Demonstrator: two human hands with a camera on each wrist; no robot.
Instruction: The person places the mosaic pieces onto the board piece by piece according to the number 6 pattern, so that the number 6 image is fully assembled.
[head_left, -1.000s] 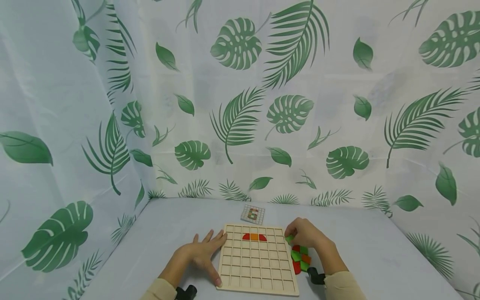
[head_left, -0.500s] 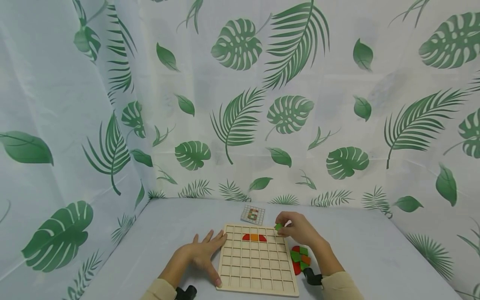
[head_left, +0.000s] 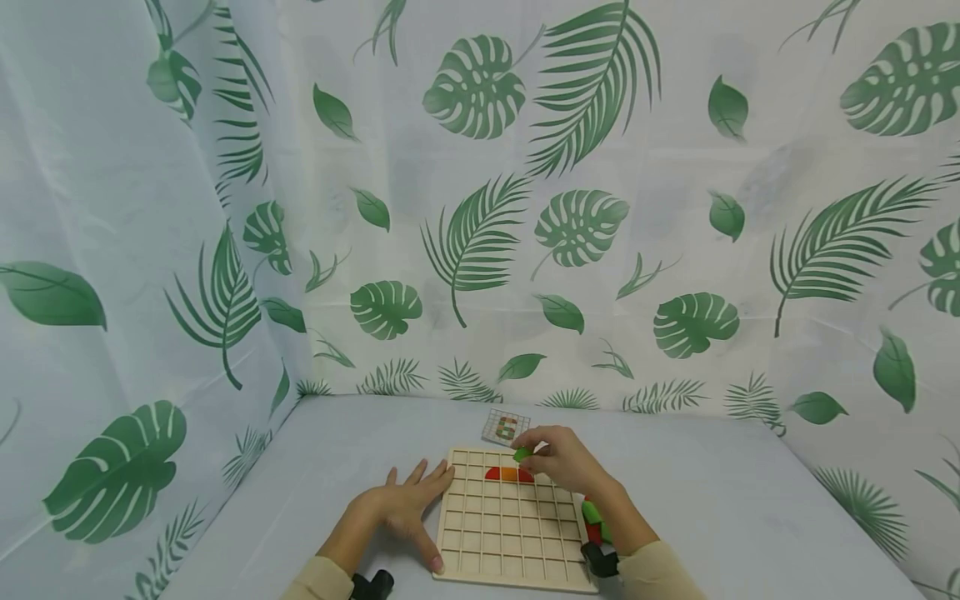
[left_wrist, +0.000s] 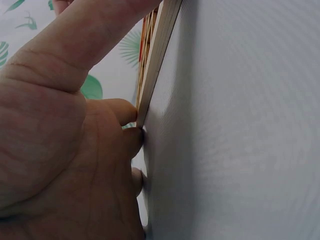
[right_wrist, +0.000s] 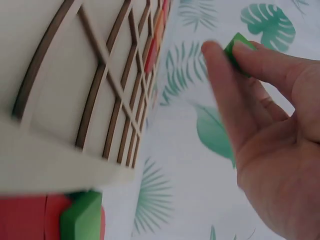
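Board (head_left: pixel 511 526) holds orange piece (head_left: pixel 509 474), apparently two reds (head_left: pixel 492 474).

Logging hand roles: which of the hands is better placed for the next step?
Probably the right hand: it pinches a small green angular block near the far edge of the pale gridded wooden board; the left hand touches the board's left edge.

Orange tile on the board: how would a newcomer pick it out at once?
Find the pale wooden grid board. Near its far edge, the orange tile sits between two red tiles; its colour sets it apart from both.
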